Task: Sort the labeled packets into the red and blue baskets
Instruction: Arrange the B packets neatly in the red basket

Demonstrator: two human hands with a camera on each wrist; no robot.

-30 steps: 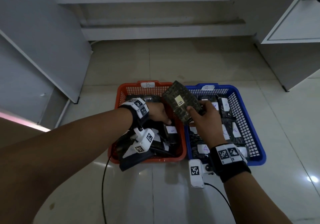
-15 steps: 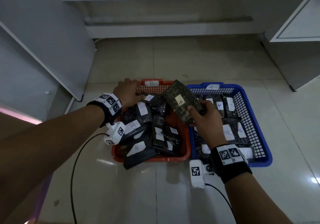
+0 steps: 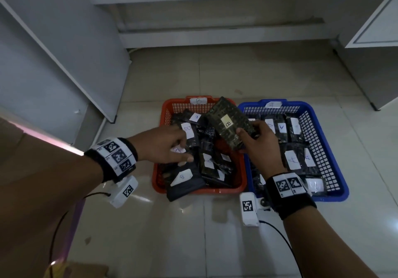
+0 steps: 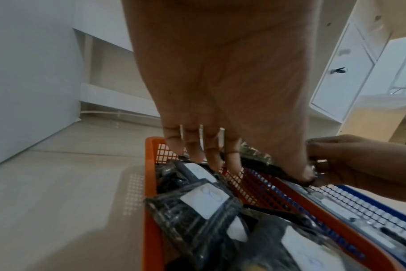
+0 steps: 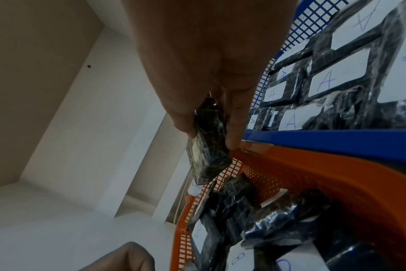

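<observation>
The red basket point(image 3: 158, 176), tagged B, holds several dark packets with white B labels point(image 4: 204, 199). To its right, the blue basket point(image 3: 341, 189), tagged A, holds several A-labelled packets point(image 5: 325, 82). My right hand point(image 3: 247, 132) pinches a dark packet with a yellow B label point(image 3: 228, 125) point(image 5: 206, 152). It holds that packet tilted above the rims where the two baskets meet. My left hand point(image 3: 181, 149) hovers over the left half of the red basket. Its fingers point(image 4: 211, 155) hang down fairly straight over the packets and grip nothing.
Both baskets stand on a glossy tiled floor point(image 3: 193, 234). White cabinet panels rise at the left point(image 3: 53, 73) and right point(image 3: 377, 30), with a wall plinth behind. One packet point(image 3: 185, 183) overhangs the red basket's near rim. Black cables point(image 3: 277, 232) trail from both wrists.
My left hand has drawn back from the red basket's far rim to above the packets in its left half. The right hand still holds the B packet in much the same place.
</observation>
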